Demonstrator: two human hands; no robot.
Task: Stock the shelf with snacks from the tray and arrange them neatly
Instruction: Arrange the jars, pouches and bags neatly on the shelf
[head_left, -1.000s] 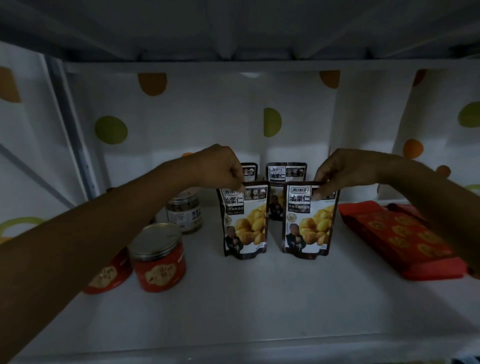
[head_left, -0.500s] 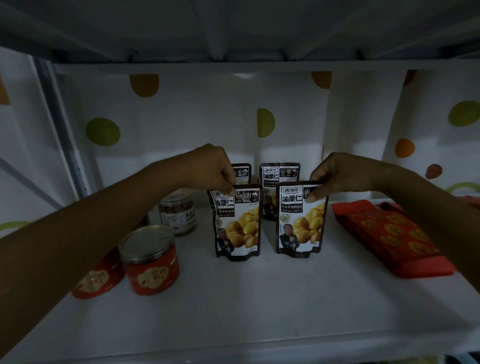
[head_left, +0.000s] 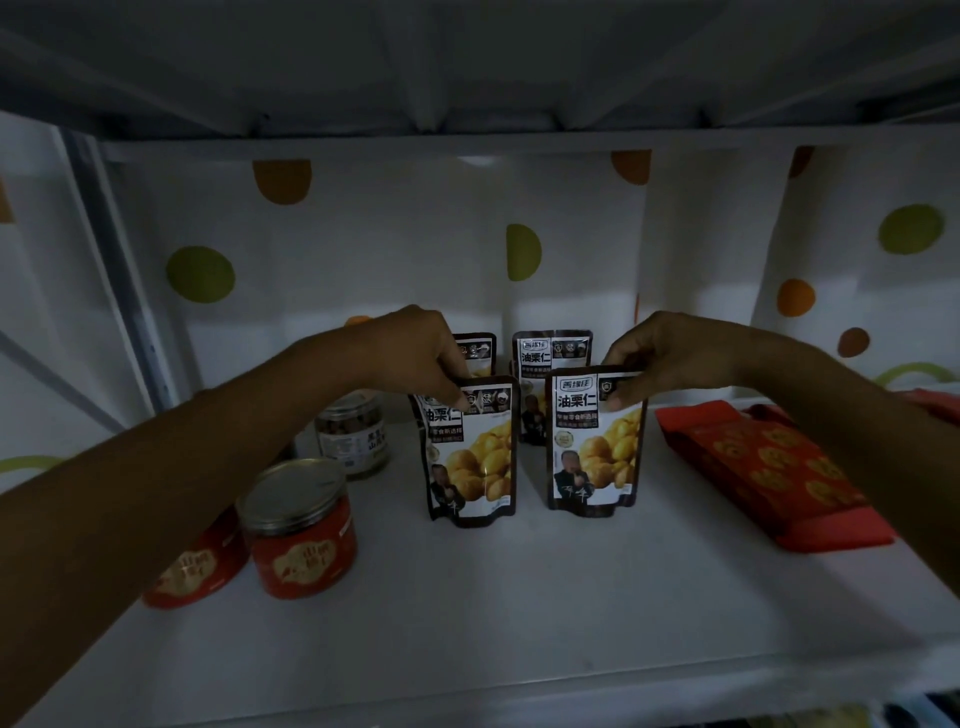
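Dimly lit white shelf board (head_left: 467, 623) beneath ribbed upper shelf (head_left: 467, 62); behind, white sheet (head_left: 389, 260) with green and orange dots.

A white sheet (head_left: 389, 249) printed with large dots hangs behind the shelf (head_left: 519, 597), creased into vertical folds. Among its dots are a green dot (head_left: 200, 274) at the left, an orange dot (head_left: 795, 297) at the right and a brownish dot (head_left: 282, 179) cut off by the top edge. A grey metal upright (head_left: 120, 270) rises at the left (slanted in this wide view), with a thin diagonal strip (head_left: 47, 374) beside it. Overhead spans a dark ribbed board (head_left: 467, 67).
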